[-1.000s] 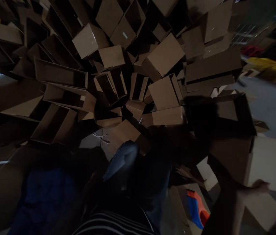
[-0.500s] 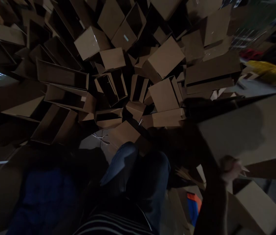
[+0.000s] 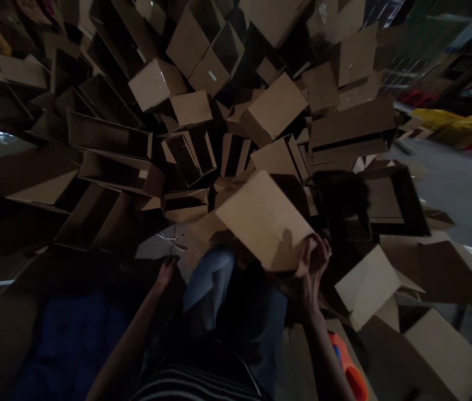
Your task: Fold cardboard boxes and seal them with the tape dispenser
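Observation:
My right hand (image 3: 313,256) is closed on the near right corner of a small brown cardboard box (image 3: 267,220), held above my knees. The box is tilted, with a plain flat face up. Low on the left, beside my knee, my left hand (image 3: 168,271) is in shadow, and its fingers are too dark to make out. Just beyond it, thin pale strings (image 3: 172,238) lie on a light grey surface; whether the hand touches them I cannot tell. An orange and blue object (image 3: 355,376) shows partly beside my right forearm.
Many cardboard boxes (image 3: 191,108) are heaped ahead, several with open tops. More boxes (image 3: 444,348) lie at my right, with grey floor (image 3: 453,178) beyond them. Yellow sacks (image 3: 457,125) lie at far right. Blue padded fabric (image 3: 72,340) is at my left.
The large box at my right hand has been let go. That hand has swung inward and now holds a smaller box over my knees. My left hand has come into view.

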Demonstrator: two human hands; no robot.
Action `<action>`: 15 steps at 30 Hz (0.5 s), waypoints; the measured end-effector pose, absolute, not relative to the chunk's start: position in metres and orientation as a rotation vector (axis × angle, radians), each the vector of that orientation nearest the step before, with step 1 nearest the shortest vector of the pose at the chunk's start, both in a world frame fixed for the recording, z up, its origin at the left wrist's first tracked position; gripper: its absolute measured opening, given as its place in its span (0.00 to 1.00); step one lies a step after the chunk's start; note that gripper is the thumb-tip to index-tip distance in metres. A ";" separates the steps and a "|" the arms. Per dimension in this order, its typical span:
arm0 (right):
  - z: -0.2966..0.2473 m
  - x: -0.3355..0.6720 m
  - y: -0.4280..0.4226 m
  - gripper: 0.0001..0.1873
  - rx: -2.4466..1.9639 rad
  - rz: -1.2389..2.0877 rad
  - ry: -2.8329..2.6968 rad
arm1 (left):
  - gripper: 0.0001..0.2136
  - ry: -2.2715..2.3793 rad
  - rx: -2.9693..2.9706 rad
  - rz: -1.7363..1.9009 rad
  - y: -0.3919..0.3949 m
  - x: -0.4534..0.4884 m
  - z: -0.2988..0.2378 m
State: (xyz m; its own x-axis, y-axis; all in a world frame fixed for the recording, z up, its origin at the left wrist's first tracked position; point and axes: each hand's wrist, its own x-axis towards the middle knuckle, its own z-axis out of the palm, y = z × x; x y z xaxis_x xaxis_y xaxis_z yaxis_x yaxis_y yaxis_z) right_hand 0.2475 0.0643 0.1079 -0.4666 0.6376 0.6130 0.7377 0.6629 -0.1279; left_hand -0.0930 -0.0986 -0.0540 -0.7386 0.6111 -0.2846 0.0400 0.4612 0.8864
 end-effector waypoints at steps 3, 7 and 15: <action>0.096 0.234 0.052 0.65 -0.884 -0.222 -2.292 | 0.16 2.036 0.552 1.438 -0.082 -0.096 -0.032; 0.088 0.224 0.041 0.62 -0.731 -0.196 -2.302 | 0.27 1.839 0.635 1.726 -0.069 -0.095 0.021; 0.064 0.231 0.052 0.51 -0.370 -0.119 -2.145 | 0.32 1.641 0.459 1.779 -0.078 -0.094 0.078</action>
State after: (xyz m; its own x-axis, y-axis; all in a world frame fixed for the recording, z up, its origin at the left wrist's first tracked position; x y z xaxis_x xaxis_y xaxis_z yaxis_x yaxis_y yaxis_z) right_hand 0.2314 0.0525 0.0637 -0.5266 0.2182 0.8216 0.3075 0.9500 -0.0552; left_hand -0.0935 -0.0776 0.0777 -0.7167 0.6742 -0.1784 -0.2323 0.0105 0.9726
